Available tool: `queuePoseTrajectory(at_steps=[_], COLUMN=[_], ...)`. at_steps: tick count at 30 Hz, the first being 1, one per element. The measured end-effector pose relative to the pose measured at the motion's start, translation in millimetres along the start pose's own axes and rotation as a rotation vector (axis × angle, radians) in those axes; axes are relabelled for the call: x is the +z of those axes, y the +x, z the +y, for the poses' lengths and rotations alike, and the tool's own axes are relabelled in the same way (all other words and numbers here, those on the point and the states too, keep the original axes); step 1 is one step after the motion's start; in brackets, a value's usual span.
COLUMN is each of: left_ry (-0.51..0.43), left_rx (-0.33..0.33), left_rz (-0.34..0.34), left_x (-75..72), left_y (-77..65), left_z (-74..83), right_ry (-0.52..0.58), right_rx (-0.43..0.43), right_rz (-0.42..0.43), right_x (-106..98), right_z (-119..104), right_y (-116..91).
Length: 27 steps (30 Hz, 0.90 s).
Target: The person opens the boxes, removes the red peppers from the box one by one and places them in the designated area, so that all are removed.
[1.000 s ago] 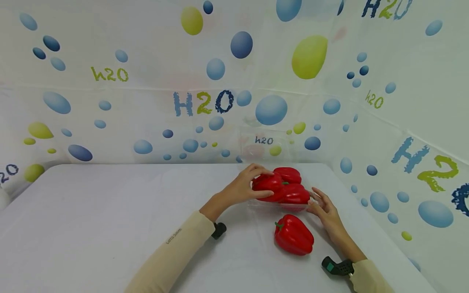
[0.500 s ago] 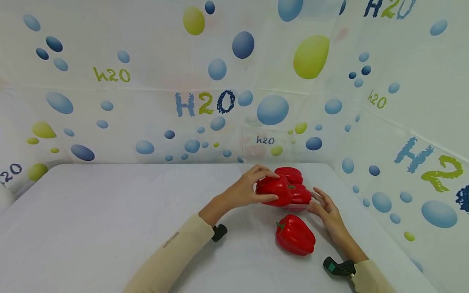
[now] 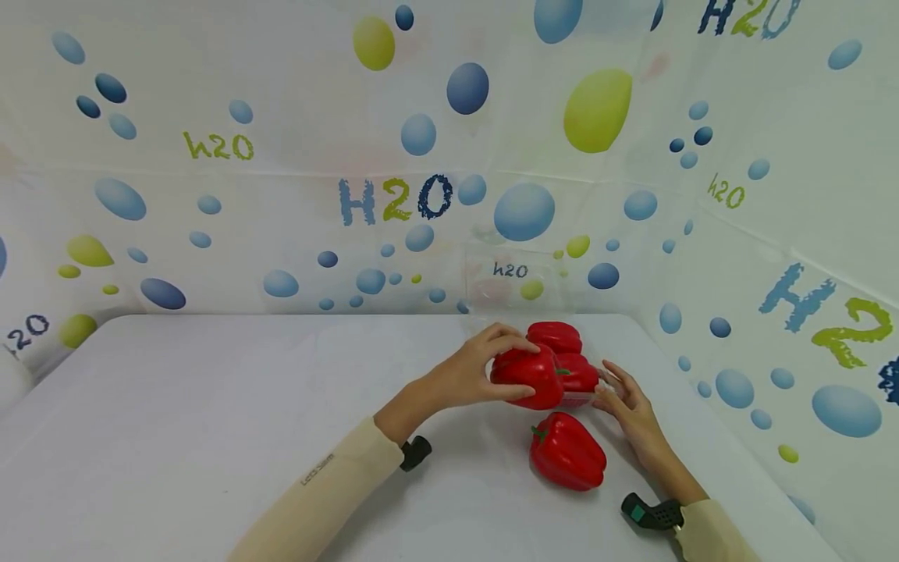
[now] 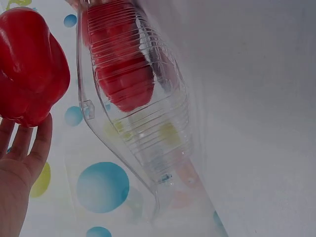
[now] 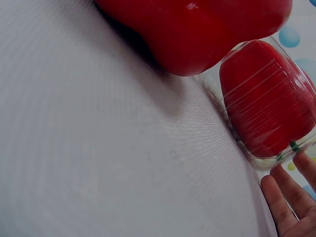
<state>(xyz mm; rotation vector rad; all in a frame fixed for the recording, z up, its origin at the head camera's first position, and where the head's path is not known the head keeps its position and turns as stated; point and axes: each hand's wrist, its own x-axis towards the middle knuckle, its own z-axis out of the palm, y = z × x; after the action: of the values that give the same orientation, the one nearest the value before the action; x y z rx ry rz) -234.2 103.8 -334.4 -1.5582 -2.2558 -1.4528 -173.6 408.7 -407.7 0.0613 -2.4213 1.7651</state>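
Note:
My left hand [image 3: 472, 371] grips a red bell pepper [image 3: 523, 378] between thumb and fingers. In the left wrist view this pepper [image 4: 32, 69] is raised, apart from the clear ridged plastic container [image 4: 148, 143]. Two more red bell peppers, one at the back [image 3: 555, 337] and one in front of it [image 3: 578, 373], lie in the container. With thumb and fingertips, my right hand [image 3: 632, 410] holds the container's right side. Seen from the right wrist, its fingers [image 5: 284, 197] touch the container's wall [image 5: 261, 163], beside a pepper stem.
Another red bell pepper [image 3: 567, 453] lies on the white table [image 3: 211, 437], in front of the container and between my arms. The container's transparent lid [image 3: 516, 285] stands raised at the back. Behind is a patterned wall covering [image 3: 295, 94].
My left hand has drawn its pepper to the right and toward me, off its earlier place in the container. The right hand keeps its place at the container's side.

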Motion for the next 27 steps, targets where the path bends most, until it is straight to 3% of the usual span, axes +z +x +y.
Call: queuePoseTrajectory(at_steps=[27], left_ry=[0.021], left_rx=[0.033], left_rz=[-0.098], left_x=[0.8], left_y=[-22.9], left_z=[9.4], right_ry=[-0.030], right_rx=[0.009], right_rz=[0.001], right_x=[-0.4], right_z=[0.0], right_y=[-1.7])
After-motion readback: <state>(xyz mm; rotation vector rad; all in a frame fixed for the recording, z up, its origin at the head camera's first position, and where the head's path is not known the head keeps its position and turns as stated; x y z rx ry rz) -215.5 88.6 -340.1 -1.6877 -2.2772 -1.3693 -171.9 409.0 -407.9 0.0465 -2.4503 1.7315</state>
